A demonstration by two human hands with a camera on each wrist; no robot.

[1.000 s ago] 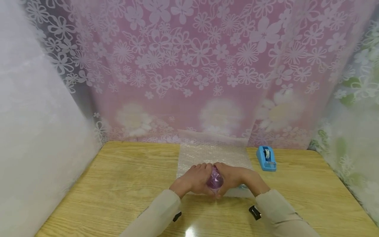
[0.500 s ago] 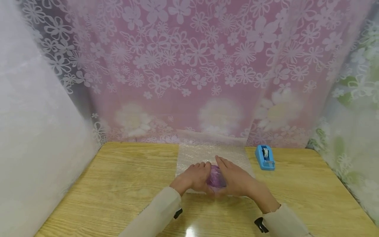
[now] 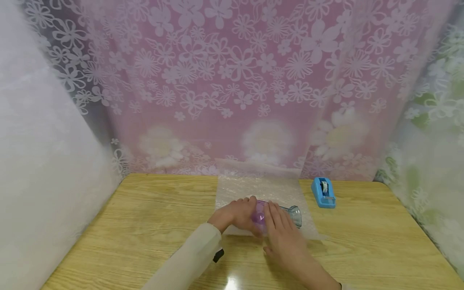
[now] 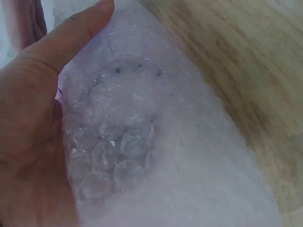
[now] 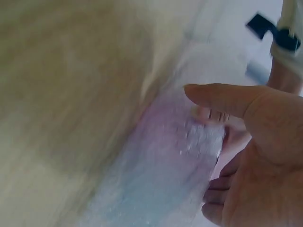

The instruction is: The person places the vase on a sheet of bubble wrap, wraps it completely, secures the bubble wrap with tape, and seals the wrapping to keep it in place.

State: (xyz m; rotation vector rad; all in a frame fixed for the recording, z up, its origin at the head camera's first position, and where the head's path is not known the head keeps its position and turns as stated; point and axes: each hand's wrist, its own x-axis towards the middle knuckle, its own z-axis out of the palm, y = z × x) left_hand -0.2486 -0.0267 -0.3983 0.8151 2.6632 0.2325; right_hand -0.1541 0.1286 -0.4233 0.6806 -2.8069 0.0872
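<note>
A glass vase, purple at its body with a blue-grey flared mouth, lies on its side on a sheet of bubble wrap, mouth to the right. My left hand grips the purple end, fingers over the far side. In the left wrist view its thumb presses along the bubble wrap, which covers the vase's near side. My right hand lies across the vase's middle with fingers straight. The right wrist view, blurred, has the right hand with its thumb apart from the fingers, beside the wrapped vase.
A blue tape dispenser stands at the back right of the wooden table. The wrap's far end leans up against the pink floral curtain behind. Further curtains hang at both sides.
My right hand has come off its grip on the vase's right side and swung toward me, fingers now laid over the middle. The grey mouth shows again. The left hand stays on the purple end.
</note>
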